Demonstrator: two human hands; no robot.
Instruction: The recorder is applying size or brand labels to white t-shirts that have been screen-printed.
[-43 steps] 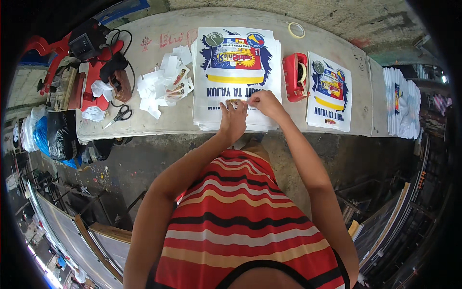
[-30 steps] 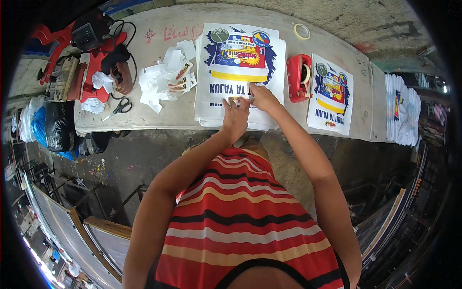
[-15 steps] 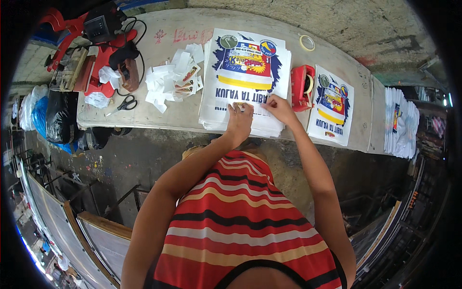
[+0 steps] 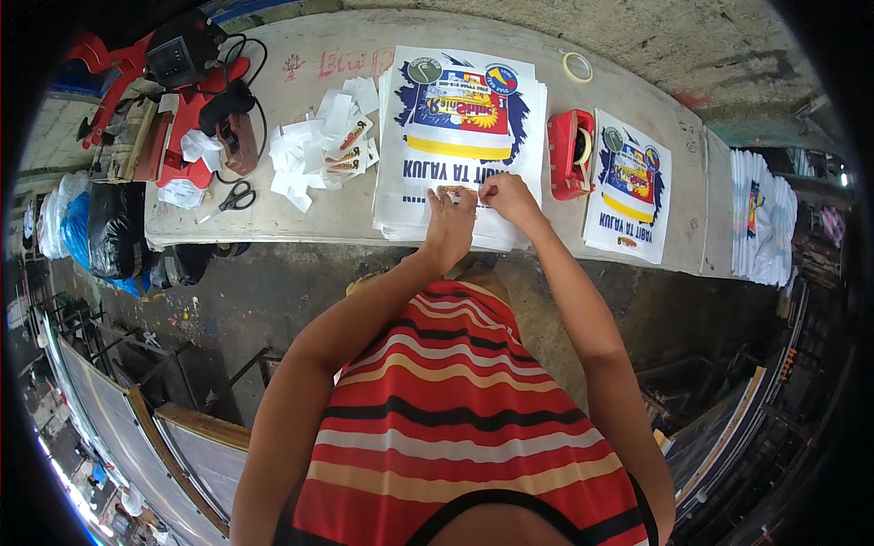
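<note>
Since the label (image 4: 458, 190) looks light, thin and crease-prone, take its edges. It's on the sheets (image 4: 460, 146) at the left hand (image 4: 450, 225): fingers spread, gripping nothing. Right hand (image 4: 512, 200) curled alongside; can't tell any grip.

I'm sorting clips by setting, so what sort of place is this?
Probably a small printing workshop: a stack of printed sheets on the worktable, a red-and-black press-like machine at its left end, and a red tape dispenser right of the stack.
</note>
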